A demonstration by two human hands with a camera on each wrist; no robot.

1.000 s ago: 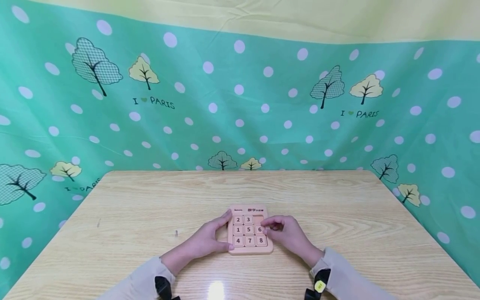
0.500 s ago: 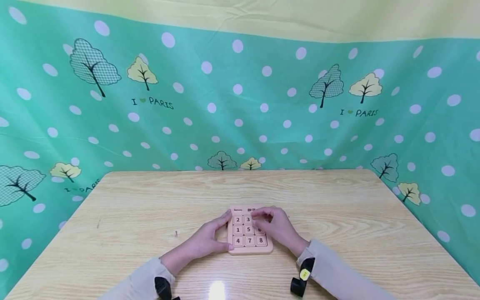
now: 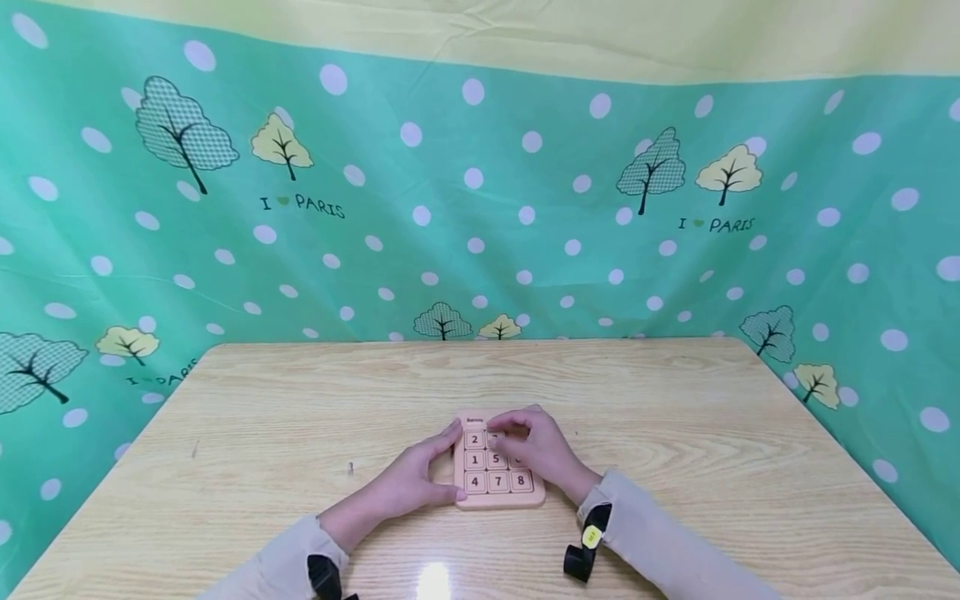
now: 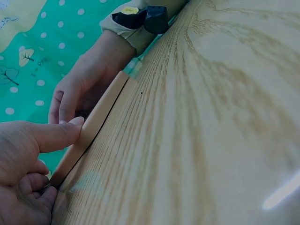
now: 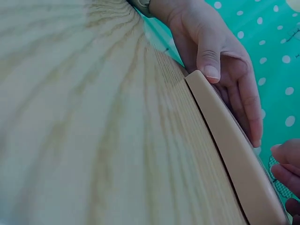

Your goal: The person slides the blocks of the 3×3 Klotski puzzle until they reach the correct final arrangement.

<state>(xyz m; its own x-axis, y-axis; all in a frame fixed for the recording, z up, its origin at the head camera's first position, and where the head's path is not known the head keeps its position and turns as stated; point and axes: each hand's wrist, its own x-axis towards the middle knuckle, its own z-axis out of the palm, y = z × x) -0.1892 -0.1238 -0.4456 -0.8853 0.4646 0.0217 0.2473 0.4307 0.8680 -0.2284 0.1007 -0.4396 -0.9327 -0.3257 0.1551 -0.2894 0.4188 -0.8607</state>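
A pink number slide puzzle [image 3: 501,502] lies flat on the wooden table, its square tiles set in a raised frame. My left hand [image 3: 412,475] grips its left side, thumb near the lower corner and fingers by the upper one. Over the upper right part of the puzzle is my right hand [image 3: 543,446], thumb and index finger apart, their tips at the 3 tile [image 3: 495,436]. That hand covers the top right slot and part of the 6 tile. In the left wrist view, the left thumb [image 4: 61,136] presses the puzzle's side edge.
The light wooden table [image 3: 300,400] reaches back to a green dotted curtain [image 3: 480,208] printed with trees. Black wrist cameras are strapped over both sleeves. A bright reflection shows on the near part of the tabletop.
My right hand has moved left across the puzzle, from the 6 tile and the vacant top right slot to the 3 tile. My left hand keeps its hold on the frame.
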